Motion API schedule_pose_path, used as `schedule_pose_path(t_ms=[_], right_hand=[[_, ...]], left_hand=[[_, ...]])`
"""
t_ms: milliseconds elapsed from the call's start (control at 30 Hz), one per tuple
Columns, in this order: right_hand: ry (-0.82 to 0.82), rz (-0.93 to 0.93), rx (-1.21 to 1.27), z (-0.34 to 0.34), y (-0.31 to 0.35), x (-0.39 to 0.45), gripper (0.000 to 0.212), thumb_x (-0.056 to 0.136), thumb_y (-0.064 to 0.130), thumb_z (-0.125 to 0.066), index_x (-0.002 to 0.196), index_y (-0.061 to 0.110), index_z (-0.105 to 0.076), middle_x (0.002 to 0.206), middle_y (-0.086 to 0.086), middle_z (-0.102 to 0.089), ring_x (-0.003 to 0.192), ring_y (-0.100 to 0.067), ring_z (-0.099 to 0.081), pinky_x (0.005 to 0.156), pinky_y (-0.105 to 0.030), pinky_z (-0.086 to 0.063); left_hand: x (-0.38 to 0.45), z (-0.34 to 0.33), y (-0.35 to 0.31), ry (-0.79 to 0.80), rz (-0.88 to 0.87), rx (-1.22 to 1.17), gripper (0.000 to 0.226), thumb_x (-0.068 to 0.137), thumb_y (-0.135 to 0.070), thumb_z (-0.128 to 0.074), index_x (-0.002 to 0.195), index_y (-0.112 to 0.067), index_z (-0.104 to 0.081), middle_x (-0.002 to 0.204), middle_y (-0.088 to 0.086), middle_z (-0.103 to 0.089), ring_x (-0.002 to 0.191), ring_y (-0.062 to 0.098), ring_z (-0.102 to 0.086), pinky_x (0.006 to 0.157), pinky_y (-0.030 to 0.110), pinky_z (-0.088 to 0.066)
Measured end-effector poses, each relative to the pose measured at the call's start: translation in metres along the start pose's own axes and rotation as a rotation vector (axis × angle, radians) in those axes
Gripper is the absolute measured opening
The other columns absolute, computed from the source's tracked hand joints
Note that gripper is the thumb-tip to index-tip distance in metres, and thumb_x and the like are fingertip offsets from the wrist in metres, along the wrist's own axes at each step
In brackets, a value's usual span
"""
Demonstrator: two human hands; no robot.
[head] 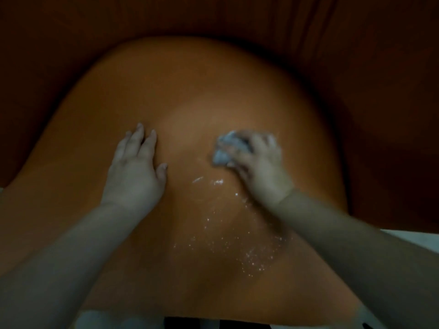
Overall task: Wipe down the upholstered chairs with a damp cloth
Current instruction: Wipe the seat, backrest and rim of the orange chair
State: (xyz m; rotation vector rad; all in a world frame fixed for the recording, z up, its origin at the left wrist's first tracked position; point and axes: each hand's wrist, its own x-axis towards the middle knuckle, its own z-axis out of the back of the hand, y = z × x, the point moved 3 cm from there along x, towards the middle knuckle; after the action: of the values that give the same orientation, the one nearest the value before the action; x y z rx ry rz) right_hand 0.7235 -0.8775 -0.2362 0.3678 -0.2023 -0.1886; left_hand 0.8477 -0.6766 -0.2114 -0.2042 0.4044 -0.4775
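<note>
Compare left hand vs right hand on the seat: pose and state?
The left hand lies flat with its fingers spread and holds nothing; the right hand is curled round a bunched pale cloth. The left hand looks sharp, the right hand and cloth are blurred. White specks and wet streaks lie near the right hand, not the left hand. Both rest on the orange chair seat.

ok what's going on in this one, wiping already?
Yes, wiping is under way. The person's right hand grips a bunched pale cloth against the orange chair seat. The left hand rests flat on the seat with fingers spread. White flecks and droplets dot the seat nearer the person, below the cloth. The picture is dim and a little blurred.
</note>
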Motion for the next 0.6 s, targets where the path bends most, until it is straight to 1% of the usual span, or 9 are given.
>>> schedule_pose_path(t_ms=[67, 133, 233, 300, 367, 433, 500, 567, 600], right_hand=[[-0.080, -0.211, -0.044, 0.014, -0.029, 0.017, 0.038, 0.091, 0.029, -0.059, 0.129, 0.034, -0.060, 0.128, -0.012, -0.053, 0.110, -0.039, -0.044, 0.090, -0.049, -0.042], [-0.102, -0.407, 0.019, 0.019, -0.037, 0.008, 0.041, 0.091, 0.025, -0.061, 0.131, 0.035, -0.057, 0.128, -0.011, -0.049, 0.114, -0.036, -0.041, 0.097, -0.050, -0.039], [-0.085, -0.370, 0.050, 0.014, -0.002, -0.030, 0.042, 0.091, 0.023, -0.059, 0.132, 0.031, -0.057, 0.118, -0.014, -0.051, 0.107, -0.035, -0.043, 0.090, -0.047, -0.043], [-0.023, -0.316, 0.076, 0.011, 0.017, -0.049, 0.038, 0.092, 0.036, -0.052, 0.128, 0.030, -0.061, 0.118, -0.012, -0.054, 0.106, -0.033, -0.046, 0.088, -0.048, -0.043], [0.007, -0.339, 0.133, 0.013, 0.018, -0.050, 0.041, 0.092, 0.047, -0.046, 0.125, 0.030, -0.063, 0.120, -0.008, -0.054, 0.108, -0.029, -0.045, 0.092, -0.048, -0.042], [-0.038, -0.373, 0.189, 0.021, 0.013, -0.043, 0.039, 0.093, 0.044, -0.047, 0.126, 0.032, -0.062, 0.118, -0.004, -0.054, 0.106, -0.025, -0.046, 0.091, -0.049, -0.043], [-0.052, -0.387, 0.219, 0.033, 0.010, -0.036, 0.044, 0.091, 0.033, -0.056, 0.135, 0.036, -0.052, 0.115, 0.000, -0.051, 0.105, -0.021, -0.047, 0.092, -0.051, -0.043], [0.002, -0.449, 0.215, 0.041, 0.009, -0.031, 0.068, 0.088, 0.027, -0.065, 0.146, 0.040, -0.031, 0.114, 0.006, -0.043, 0.107, -0.014, -0.044, 0.099, -0.046, -0.038], [0.025, -0.509, 0.170, 0.044, 0.007, -0.029, 0.078, 0.086, 0.032, -0.068, 0.149, 0.039, -0.023, 0.116, 0.006, -0.041, 0.109, -0.013, -0.042, 0.100, -0.042, -0.034]], left_hand=[[-0.002, -0.001, 0.002, 0.004, -0.025, 0.000, 0.066, 0.097, -0.033, -0.048, 0.153, -0.022, -0.015, 0.161, -0.002, -0.003, 0.147, 0.019, -0.001, 0.118, 0.034, -0.006], [-0.003, -0.001, 0.004, 0.005, -0.034, -0.003, 0.065, 0.097, -0.033, -0.048, 0.153, -0.022, -0.016, 0.161, -0.002, -0.004, 0.147, 0.020, -0.002, 0.119, 0.036, -0.008], [-0.003, -0.002, 0.005, 0.006, -0.020, -0.013, 0.066, 0.097, -0.032, -0.049, 0.153, -0.022, -0.016, 0.161, -0.001, -0.004, 0.147, 0.021, -0.002, 0.119, 0.039, -0.010], [-0.004, -0.002, 0.004, 0.011, -0.023, -0.016, 0.066, 0.096, -0.031, -0.050, 0.153, -0.020, -0.017, 0.161, 0.000, -0.004, 0.147, 0.022, -0.002, 0.120, 0.038, -0.009], [-0.005, -0.002, 0.004, 0.025, -0.033, -0.017, 0.067, 0.096, -0.032, -0.050, 0.153, -0.021, -0.017, 0.161, 0.001, -0.003, 0.147, 0.022, -0.001, 0.120, 0.037, -0.008], [-0.005, -0.001, 0.006, 0.036, -0.044, -0.018, 0.067, 0.096, -0.032, -0.050, 0.153, -0.022, -0.016, 0.161, 0.000, -0.002, 0.147, 0.021, 0.000, 0.119, 0.036, -0.008], [-0.006, -0.001, 0.007, 0.038, -0.054, -0.024, 0.066, 0.096, -0.031, -0.050, 0.153, -0.022, -0.016, 0.161, -0.001, -0.003, 0.147, 0.020, -0.001, 0.119, 0.036, -0.008], [-0.006, -0.001, 0.009, 0.036, -0.059, -0.021, 0.066, 0.096, -0.031, -0.050, 0.153, -0.022, -0.017, 0.161, 0.000, -0.003, 0.147, 0.020, -0.001, 0.119, 0.036, -0.008], [-0.006, -0.001, 0.008, 0.035, -0.061, -0.018, 0.066, 0.096, -0.031, -0.050, 0.153, -0.022, -0.017, 0.161, 0.000, -0.003, 0.147, 0.021, -0.001, 0.119, 0.035, -0.007]])
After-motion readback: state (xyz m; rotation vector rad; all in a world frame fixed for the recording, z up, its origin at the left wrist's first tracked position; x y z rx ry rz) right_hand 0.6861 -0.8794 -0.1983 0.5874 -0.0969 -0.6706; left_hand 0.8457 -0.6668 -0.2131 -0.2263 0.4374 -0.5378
